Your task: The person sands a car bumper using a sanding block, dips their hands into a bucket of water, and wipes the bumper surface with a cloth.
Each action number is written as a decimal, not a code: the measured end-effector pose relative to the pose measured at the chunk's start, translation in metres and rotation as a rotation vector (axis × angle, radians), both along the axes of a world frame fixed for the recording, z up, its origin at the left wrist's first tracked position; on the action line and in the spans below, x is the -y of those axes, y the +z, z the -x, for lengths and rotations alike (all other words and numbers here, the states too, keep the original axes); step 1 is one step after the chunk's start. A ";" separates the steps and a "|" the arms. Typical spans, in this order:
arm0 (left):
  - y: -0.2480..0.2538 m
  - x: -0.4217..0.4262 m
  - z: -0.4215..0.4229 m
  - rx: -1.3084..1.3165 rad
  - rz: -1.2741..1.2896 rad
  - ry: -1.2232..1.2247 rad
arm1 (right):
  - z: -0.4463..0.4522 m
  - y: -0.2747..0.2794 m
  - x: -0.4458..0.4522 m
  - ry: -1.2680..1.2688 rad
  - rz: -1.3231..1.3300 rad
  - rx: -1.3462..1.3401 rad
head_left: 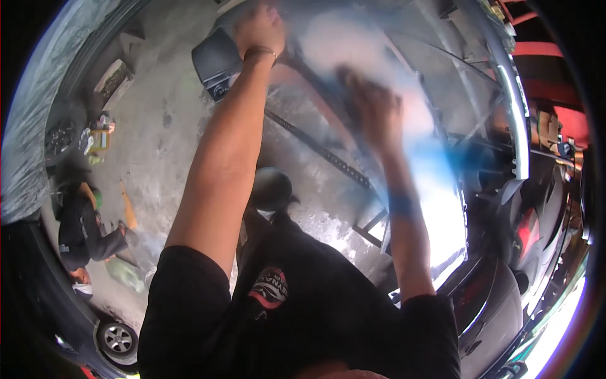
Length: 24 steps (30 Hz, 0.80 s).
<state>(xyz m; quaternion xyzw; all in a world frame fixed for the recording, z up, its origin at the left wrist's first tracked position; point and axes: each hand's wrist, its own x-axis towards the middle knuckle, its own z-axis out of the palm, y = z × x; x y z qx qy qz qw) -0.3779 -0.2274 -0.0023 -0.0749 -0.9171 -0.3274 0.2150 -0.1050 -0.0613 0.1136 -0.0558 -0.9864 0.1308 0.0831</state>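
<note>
A light car-body panel (413, 107) with pinkish and whitish patches lies in front of me, partly blurred. My right hand (377, 114) is over the panel's middle, smeared by motion, and whether it holds anything cannot be made out. Farther up and to the left, my left hand (260, 30) is closed near the panel's far end, beside a dark boxy part (218, 60). What its fingers grip is hidden. Below the panel runs a perforated metal bar (319, 150) of a stand.
At the left, a person (85, 227) in dark clothes is low near the floor, close to a car wheel (118, 339). Small items (99, 140) lie on the concrete floor (158, 139). Dark bumpers (505, 290) and a red frame (540, 49) stand at the right.
</note>
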 end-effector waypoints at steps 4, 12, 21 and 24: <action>-0.051 -0.009 0.027 -0.034 -0.089 -0.078 | -0.018 -0.028 -0.012 0.070 -0.004 -0.258; -0.031 -0.002 0.011 0.000 0.003 -0.026 | -0.008 -0.029 -0.034 -0.066 -0.191 -0.018; -0.022 0.000 0.007 0.132 0.051 0.004 | 0.006 -0.048 -0.076 -0.210 -0.126 -0.173; -0.025 0.000 0.011 0.133 0.115 0.031 | -0.036 -0.011 -0.044 -0.163 0.023 -0.007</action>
